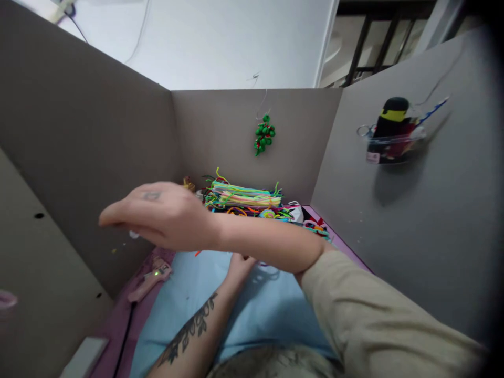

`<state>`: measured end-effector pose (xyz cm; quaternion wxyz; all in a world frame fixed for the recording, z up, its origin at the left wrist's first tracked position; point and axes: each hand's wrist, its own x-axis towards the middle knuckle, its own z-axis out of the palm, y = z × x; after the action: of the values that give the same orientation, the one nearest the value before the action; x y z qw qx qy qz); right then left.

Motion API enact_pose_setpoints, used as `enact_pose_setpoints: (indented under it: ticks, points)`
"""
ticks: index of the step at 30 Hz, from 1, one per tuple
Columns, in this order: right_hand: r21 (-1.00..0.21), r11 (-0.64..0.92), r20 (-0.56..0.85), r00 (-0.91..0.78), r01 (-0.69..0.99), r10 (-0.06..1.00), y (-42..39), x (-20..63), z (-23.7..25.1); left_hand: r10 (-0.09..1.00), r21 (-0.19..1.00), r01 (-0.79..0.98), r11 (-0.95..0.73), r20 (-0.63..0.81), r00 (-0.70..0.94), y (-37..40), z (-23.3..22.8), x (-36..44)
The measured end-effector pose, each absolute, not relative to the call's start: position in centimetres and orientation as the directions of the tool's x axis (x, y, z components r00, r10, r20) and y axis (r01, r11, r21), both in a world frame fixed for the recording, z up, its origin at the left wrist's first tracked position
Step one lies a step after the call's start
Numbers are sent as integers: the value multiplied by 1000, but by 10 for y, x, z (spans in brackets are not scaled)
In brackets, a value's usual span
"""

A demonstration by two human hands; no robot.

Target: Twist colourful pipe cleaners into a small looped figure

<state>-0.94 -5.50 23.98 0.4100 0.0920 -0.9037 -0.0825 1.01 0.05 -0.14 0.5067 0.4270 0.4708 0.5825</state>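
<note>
Pink glue gun (151, 278): it lies on the purple table cover (118, 325), just off the left edge of the blue mat (252, 310), with a small green light showing on its body. Neither hand touches it.

Right hand (157, 215): my arm crosses my body to the left, palm down and fingers stretched out together, above the glue gun and close to the left cardboard wall (79, 147). A small pale bit (134, 234) shows just beneath the fingers. I cannot tell whether I am holding it or whether it lies behind them.

Left hand (240, 262): it rests on the far part of the blue mat, mostly hidden under my right forearm. Whether it is closed or slack cannot be told.

Surroundings: a heap of coloured pipe cleaners (244, 197) lies against the back wall, a green bead cluster (264, 134) hangs on a wire above it, and a clear holder (394, 142) of tools is fixed to the right wall.

Assessment: the step in hand looks like a cross-body reach to the left side of the bench, with nothing firmly gripped. To take up the glue gun, the right hand would have to drop and turn to close around its body. The right forearm blocks my sight of the left hand, so it would have to clear before any two-handed work on the mat.
</note>
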Motion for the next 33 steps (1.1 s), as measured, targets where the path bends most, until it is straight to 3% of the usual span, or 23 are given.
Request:
enact_pose_setpoints:
  ticks: [2, 5, 9, 14, 17, 19, 21, 25, 29, 33]
  points:
    - [253, 954, 799, -522, -161, -300, -59, 36, 256, 992, 975, -215, -50, 24, -120, -2, 1, 7]
    - [220, 974, 878, -425, -49, -219, -61, 99, 266, 987, 967, -256, 12, -52, -153, -3, 2, 4]
    - [27, 991, 949, -315, 128, 15, -53, 158, 239, 981, 960, -268, 86, -128, -144, -1, 0, 1]
    - [-186, 951, 901, -344, 246, 265, -21, 189, 153, 974, 942, -316, 116, -169, -147, 1, -5, 2]
    - [-238, 908, 804, -455, 345, 384, -3, 190, 103, 982, 935, -346, 81, -135, -134, 0, -7, 2]
    - [-167, 912, 723, -582, 374, 371, 3, 187, 80, 987, 928, -364, 80, -125, -101, -1, -7, 2]
    - [-15, 932, 587, -752, 361, 301, 5, 181, 67, 989, 932, -357, 64, -107, -101, -1, -6, 3]
    - [211, 937, 451, -878, 277, 158, 4, 166, 60, 992, 934, -354, 39, -78, -97, -1, -5, 3]
    - [218, 953, 451, -887, 212, 94, -2, 150, 50, 990, 928, -373, 5, -58, -130, 0, -4, 1]
    - [182, 957, 415, -900, 226, 134, -6, 143, 35, 978, 926, -376, -18, -62, -198, 2, -3, -1]
